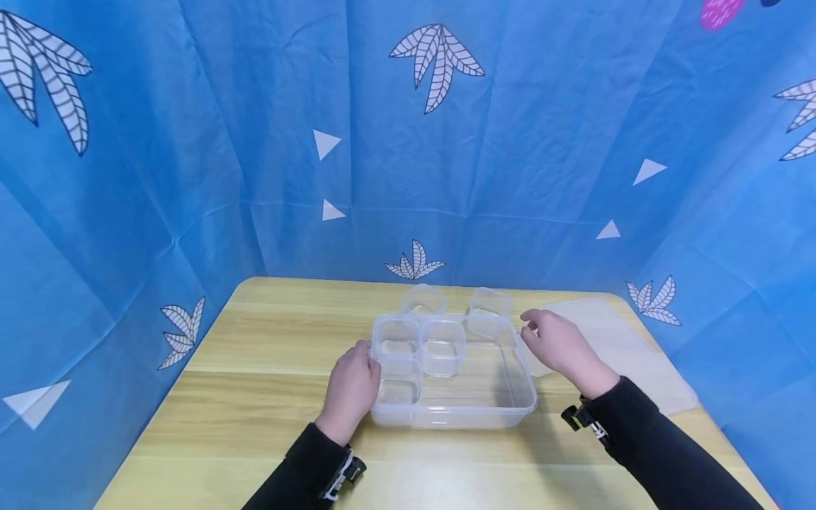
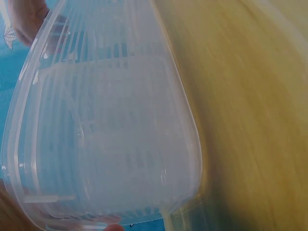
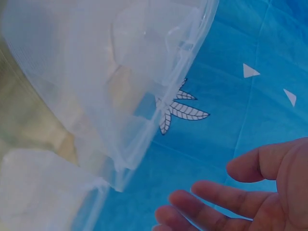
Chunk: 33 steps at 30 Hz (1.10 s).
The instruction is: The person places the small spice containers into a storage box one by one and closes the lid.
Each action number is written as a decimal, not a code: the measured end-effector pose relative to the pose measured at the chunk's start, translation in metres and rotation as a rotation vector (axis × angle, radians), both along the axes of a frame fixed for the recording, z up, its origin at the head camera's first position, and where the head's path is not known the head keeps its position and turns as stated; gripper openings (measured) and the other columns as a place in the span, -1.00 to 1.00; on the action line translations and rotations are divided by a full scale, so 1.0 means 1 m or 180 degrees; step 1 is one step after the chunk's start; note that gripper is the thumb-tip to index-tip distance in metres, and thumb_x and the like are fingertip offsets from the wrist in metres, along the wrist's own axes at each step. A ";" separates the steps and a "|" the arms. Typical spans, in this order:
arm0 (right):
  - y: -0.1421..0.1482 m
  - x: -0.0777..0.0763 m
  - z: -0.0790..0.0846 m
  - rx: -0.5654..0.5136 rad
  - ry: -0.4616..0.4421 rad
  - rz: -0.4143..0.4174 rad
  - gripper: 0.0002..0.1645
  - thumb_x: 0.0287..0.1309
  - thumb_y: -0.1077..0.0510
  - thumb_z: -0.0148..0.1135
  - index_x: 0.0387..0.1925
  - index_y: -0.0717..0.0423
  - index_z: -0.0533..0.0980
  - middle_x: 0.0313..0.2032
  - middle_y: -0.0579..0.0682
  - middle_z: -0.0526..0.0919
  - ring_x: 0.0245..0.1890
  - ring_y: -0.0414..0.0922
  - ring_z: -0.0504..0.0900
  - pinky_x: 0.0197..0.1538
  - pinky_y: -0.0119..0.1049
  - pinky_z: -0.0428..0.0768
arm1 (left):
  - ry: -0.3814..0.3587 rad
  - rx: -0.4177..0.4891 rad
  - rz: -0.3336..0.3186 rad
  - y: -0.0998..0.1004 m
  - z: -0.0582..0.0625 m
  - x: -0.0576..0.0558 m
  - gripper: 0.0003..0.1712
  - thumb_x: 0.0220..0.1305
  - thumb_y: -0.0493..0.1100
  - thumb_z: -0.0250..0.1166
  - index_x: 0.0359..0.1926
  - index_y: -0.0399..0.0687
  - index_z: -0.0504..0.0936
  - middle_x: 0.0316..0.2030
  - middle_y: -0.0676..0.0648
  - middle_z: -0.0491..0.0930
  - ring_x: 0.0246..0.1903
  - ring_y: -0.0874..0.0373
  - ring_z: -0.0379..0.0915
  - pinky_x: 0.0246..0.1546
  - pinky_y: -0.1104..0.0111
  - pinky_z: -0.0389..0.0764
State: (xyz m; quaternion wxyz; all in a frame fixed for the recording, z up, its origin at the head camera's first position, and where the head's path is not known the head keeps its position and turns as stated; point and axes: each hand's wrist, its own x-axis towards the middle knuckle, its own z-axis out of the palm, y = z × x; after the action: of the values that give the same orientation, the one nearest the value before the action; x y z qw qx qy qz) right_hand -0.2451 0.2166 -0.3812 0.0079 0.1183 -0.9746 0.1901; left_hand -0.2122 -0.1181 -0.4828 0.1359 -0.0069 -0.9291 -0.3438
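A large clear plastic box (image 1: 472,418) sits on the table. Three small clear cups fill part of its left side: one at the back left (image 1: 398,346), one beside it (image 1: 444,347), one at the front left (image 1: 398,391). My left hand (image 1: 352,382) grips the box's left wall; a fingertip (image 2: 113,227) shows against the wall in the left wrist view. Just off the box's right rear corner, my right hand (image 1: 557,341) hovers with nothing in it. Its fingers (image 3: 231,199) are spread and slightly bent in the right wrist view.
Behind the box stand two more small cups, one at the left (image 1: 423,299) and one at the right (image 1: 491,303). A flat translucent lid (image 1: 618,347) lies on the table's right side. Blue patterned cloth (image 1: 408,177) hangs around the wooden table (image 1: 268,397).
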 end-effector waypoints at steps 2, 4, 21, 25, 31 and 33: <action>-0.003 -0.006 0.006 0.0054 -0.0002 0.0033 -0.54 0.38 0.20 -0.07 0.17 0.38 0.49 -0.08 0.28 0.65 -0.20 0.11 0.65 -0.19 -0.01 0.57 | -0.0010 0.0029 0.0007 0.000 0.000 0.000 -0.63 0.39 -0.24 0.10 0.11 -0.40 0.54 -0.20 -0.25 0.64 -0.18 -0.13 0.60 -0.14 0.03 0.62; -0.006 -0.012 0.011 0.0107 -0.0008 0.0070 -0.54 0.39 0.20 -0.06 0.17 0.38 0.49 -0.07 0.29 0.65 -0.16 0.14 0.65 -0.15 0.02 0.57 | -0.0022 0.0058 0.0009 -0.001 -0.001 -0.001 -0.63 0.40 -0.24 0.10 0.12 -0.39 0.54 -0.18 -0.25 0.65 -0.16 -0.13 0.61 -0.12 0.03 0.62; -0.032 -0.056 0.034 0.0286 -0.0213 0.0272 -0.53 0.43 0.17 -0.08 0.18 0.37 0.51 0.07 0.30 0.61 0.04 0.19 0.60 0.09 0.13 0.52 | -0.0057 0.0158 -0.0041 -0.002 -0.002 -0.002 -0.60 0.40 -0.24 0.09 0.15 -0.40 0.51 -0.15 -0.26 0.64 -0.15 -0.13 0.62 -0.11 0.03 0.63; -0.036 -0.064 0.035 0.0297 -0.0267 0.0329 -0.65 0.41 0.19 -0.09 -0.18 0.29 0.61 -0.28 0.16 0.63 -0.38 0.00 0.53 -0.16 -0.06 0.51 | -0.0088 0.0178 -0.0028 -0.002 -0.002 -0.002 -0.60 0.41 -0.23 0.08 0.15 -0.39 0.51 -0.15 -0.25 0.64 -0.14 -0.12 0.61 -0.10 0.03 0.63; -0.043 -0.074 0.035 0.0238 -0.0390 0.0347 -0.55 0.40 0.20 -0.07 -0.68 0.01 0.21 -0.63 -0.10 0.16 -0.60 -0.18 0.00 -0.38 -0.21 0.17 | -0.0102 0.0210 -0.0010 -0.002 -0.001 -0.001 -0.60 0.41 -0.23 0.08 0.15 -0.39 0.52 -0.17 -0.24 0.63 -0.15 -0.11 0.61 -0.10 0.03 0.63; -0.046 -0.077 0.035 0.0277 -0.0473 0.0308 -0.59 0.41 0.18 -0.05 -0.63 0.04 0.29 -0.57 -0.06 0.27 -0.59 -0.17 0.07 -0.33 -0.18 0.23 | -0.0107 0.0211 -0.0008 -0.002 -0.001 -0.001 -0.60 0.41 -0.23 0.08 0.15 -0.39 0.51 -0.19 -0.23 0.63 -0.17 -0.09 0.61 -0.12 0.04 0.63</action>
State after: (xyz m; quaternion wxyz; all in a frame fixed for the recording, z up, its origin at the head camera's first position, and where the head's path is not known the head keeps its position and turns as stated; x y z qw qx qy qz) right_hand -0.3226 0.1704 -0.3459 -0.0788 0.1511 -0.9730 0.1560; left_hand -0.2128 -0.1203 -0.4840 0.1200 0.0022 -0.9193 -0.3747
